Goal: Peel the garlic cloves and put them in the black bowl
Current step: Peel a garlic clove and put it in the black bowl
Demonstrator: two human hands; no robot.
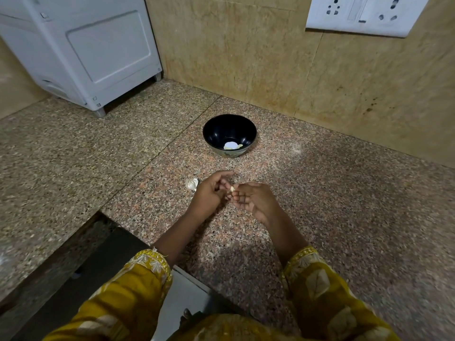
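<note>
At the bottom of the frame two yellow sleeves reached out over the speckled granite counter, and just below the middle of the frame the hands met low over the stone, working a single garlic clove. To my eye the step was the stripping of its skin, and the way to do it well seemed plain enough: hold the clove steady with one hand, catch the papery edge with a nail of the other, and pull along its length rather than squeeze, so the flesh came away whole and the scraps dropped on the counter, not in the bowl. The left hand was curled in on itself, its fingertips pinching the clove from the left; the right hand came in from the other side with its fingers bent and bunched, their tips pinching the same clove (exactly which fingers bore on it I could not make out). Neither hand was spread, and the clove sat squeezed between them, clear of the counter. Just beside the left hand, on its far left side, a pale piece of garlic lay on the stone, clove or cast-off skin I could not say. Beyond the hands, above the middle of the frame, stood the black bowl, with a few peeled cloves pale at its bottom. Behind it rose the tan tiled wall, with a white appliance in the upper left and a white socket plate in the upper right.
</note>
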